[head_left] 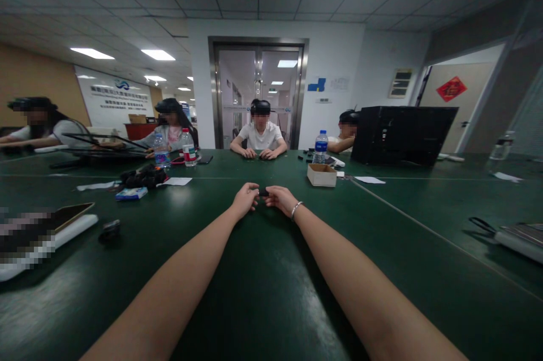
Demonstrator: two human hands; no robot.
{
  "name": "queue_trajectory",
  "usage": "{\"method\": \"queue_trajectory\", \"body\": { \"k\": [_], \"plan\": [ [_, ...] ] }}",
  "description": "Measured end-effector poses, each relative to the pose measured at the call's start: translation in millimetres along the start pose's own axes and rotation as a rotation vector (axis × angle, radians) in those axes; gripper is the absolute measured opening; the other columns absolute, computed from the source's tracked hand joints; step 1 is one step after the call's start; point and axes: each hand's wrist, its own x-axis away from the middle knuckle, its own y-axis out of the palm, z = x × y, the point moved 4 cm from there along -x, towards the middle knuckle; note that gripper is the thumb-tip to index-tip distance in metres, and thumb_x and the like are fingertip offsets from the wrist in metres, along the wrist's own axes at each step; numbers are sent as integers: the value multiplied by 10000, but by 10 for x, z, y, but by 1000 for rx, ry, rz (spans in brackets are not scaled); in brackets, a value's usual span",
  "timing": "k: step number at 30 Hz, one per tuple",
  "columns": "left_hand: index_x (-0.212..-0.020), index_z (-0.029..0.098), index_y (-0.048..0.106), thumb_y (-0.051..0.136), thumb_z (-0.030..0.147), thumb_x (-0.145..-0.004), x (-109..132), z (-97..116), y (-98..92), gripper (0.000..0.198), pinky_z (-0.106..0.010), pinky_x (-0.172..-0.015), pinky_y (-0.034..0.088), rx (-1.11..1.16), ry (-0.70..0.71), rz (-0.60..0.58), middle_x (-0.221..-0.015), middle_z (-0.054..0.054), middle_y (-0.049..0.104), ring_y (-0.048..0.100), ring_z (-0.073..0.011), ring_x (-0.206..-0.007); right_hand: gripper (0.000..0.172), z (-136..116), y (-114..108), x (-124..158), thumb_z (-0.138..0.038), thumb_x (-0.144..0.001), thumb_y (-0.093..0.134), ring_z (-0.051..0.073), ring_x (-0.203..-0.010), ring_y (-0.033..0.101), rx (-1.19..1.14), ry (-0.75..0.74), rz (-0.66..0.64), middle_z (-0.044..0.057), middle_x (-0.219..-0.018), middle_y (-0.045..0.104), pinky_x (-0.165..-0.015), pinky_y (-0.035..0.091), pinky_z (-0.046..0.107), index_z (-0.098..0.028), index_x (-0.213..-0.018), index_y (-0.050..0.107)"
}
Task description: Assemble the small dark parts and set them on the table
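Observation:
A small dark object (pixel 263 192), short and block-like, is held level just above the green table (pixel 237 304), between my two hands. Its exact kind is too small to make out. My right hand (pixel 280 199), with a silver bracelet (pixel 296 210) at the wrist, pinches its right end between thumb and fingers. At the left end, the curled fingers of my left hand (pixel 245 200) close on it. Both forearms stretch forward across the table.
Beyond my right hand stand an open cardboard box (pixel 321 175), a water bottle (pixel 320 146) and a black monitor (pixel 403 134). Black cables (pixel 142 176), a blue packet (pixel 131 193) and bottles are at left. A person (pixel 259 134) sits opposite; others sit along the sides.

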Motion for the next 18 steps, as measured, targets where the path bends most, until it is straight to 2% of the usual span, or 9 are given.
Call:
{"method": "queue_trajectory", "body": {
  "k": [12,15,18],
  "plan": [
    [-955,158,533,353,417,-860,-27,-33,-10,329,-149,-374,341,-7,74,-15,-490,53,444,393,-47,-359,51,-22,24,22,-127,-807,518,90,-436,548,2,9,-9,43,-538,606,-459,486,202,-102,-782,555],
    [-968,162,517,317,426,-865,-39,-41,-7,346,-152,-362,340,27,30,-24,-544,38,464,416,-53,-381,58,-25,21,22,-122,-817,498,88,-432,547,3,14,-3,46,-542,608,-458,486,200,-99,-799,548],
    [-1012,188,495,399,345,-833,-33,-34,-6,257,-145,-364,345,45,-23,-18,-698,12,508,468,-50,-443,52,-27,15,25,-126,-817,501,84,-427,543,3,14,4,41,-544,605,-453,484,196,-100,-801,544]
  ]
}}
